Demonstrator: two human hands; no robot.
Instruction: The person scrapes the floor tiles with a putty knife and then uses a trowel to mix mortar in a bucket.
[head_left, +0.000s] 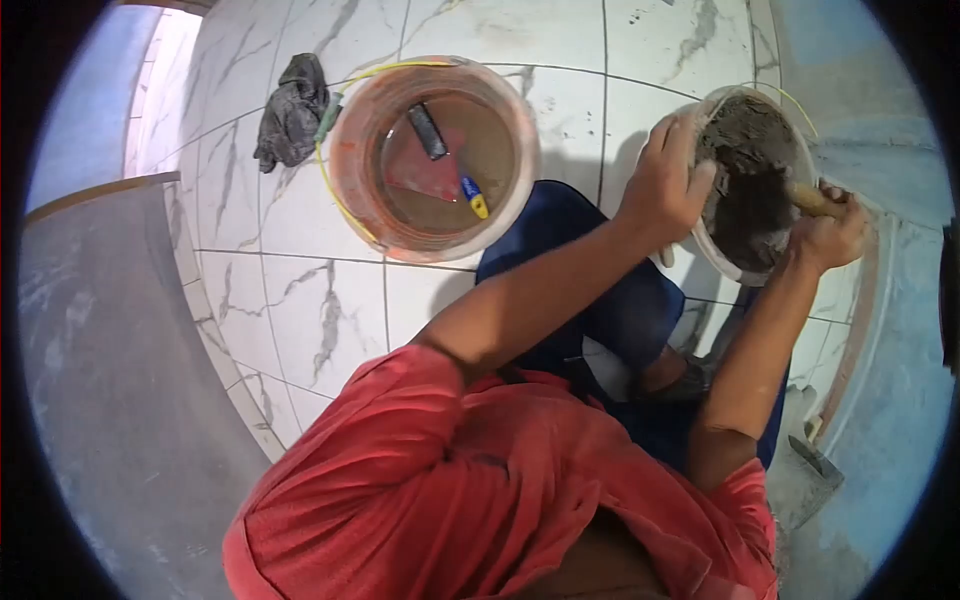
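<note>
A pale bucket (806, 160) with dark grey, wet-looking mortar (748, 195) inside stands at the right, near the wall. My left hand (668, 180) grips its near-left rim, thumb on the inner side. At the opposite side my right hand (832, 235) is closed around the wooden handle (815, 200) of a tool. The tool's working end is hidden, so its kind does not show. Both forearms reach over my bent knees.
A larger bucket (522, 120) holds murky water, a red float (415, 172) with a black grip, and a blue-and-yellow brush (474, 197). A dark cloth (292, 112) lies beside it on marbled tiles (300, 310). A grey metal blade (815, 470) rests by the right wall.
</note>
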